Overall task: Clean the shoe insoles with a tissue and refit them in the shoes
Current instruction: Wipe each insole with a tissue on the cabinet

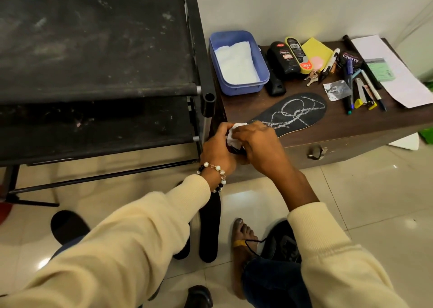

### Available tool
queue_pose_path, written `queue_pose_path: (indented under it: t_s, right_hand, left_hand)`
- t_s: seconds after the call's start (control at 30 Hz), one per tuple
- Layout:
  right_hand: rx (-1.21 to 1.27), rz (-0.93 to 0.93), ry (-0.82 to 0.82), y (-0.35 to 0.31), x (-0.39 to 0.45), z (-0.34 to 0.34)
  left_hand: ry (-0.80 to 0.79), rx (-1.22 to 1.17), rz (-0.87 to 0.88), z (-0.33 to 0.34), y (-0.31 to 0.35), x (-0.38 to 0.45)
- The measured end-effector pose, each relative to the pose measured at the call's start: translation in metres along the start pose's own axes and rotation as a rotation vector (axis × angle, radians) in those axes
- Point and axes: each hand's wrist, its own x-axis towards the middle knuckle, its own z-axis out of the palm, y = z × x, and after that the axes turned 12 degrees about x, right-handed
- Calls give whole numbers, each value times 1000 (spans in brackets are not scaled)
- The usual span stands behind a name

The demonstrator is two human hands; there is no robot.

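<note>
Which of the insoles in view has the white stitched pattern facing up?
The insole on the wooden cabinet, lying flat just beyond the right hand. The plain black insole on the floor, below the left hand, shows no pattern.

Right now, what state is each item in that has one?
left hand: gripping a dark insole end
right hand: pinching tissue against that insole
patterned insole: lying flat on cabinet, out of its shoe
blue box: lidless, tissue inside
cabinet drawer: closed
</note>
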Motion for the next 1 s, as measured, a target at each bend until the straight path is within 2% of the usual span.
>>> queue_pose_path:
  t_s: [0.1, 0.2, 0.27, 0.37, 0.43, 0.5, 0.57, 0.73, 0.9, 1.0]
  right_hand:
    - [32, -87, -64, -4, 0, -2]
    - [90, -3, -115, 4, -7, -12]
    - [92, 67, -49, 9, -8, -11]
    - [46, 52, -24, 4, -2, -2]
    - [34, -9, -85, -3, 1, 0]
    - [27, -34, -172, -3, -1, -6]
    - [54, 45, -222, 3, -4, -12]
    - [88, 118, -43, 6, -3, -6]
    - [92, 54, -185, -1, -3, -9]
    - [109, 102, -186, 10, -8, -18]
  left_hand:
    - [14, -82, -37, 2, -1, 1]
    - [-14, -37, 30, -2, 0, 0]
    - [-27, -54, 31, -4, 1, -1]
    - [-37, 28, 4, -2, 2, 3]
    - [-2, 55, 23, 0, -3, 5]
    - [78, 192, 75, 3, -7, 9]
    - [7, 98, 81, 1, -3, 5]
    - [-43, 6, 18, -2, 2, 2]
    - [-8, -8, -1, 1, -1, 5]
    - [-36, 13, 29, -3, 2, 3]
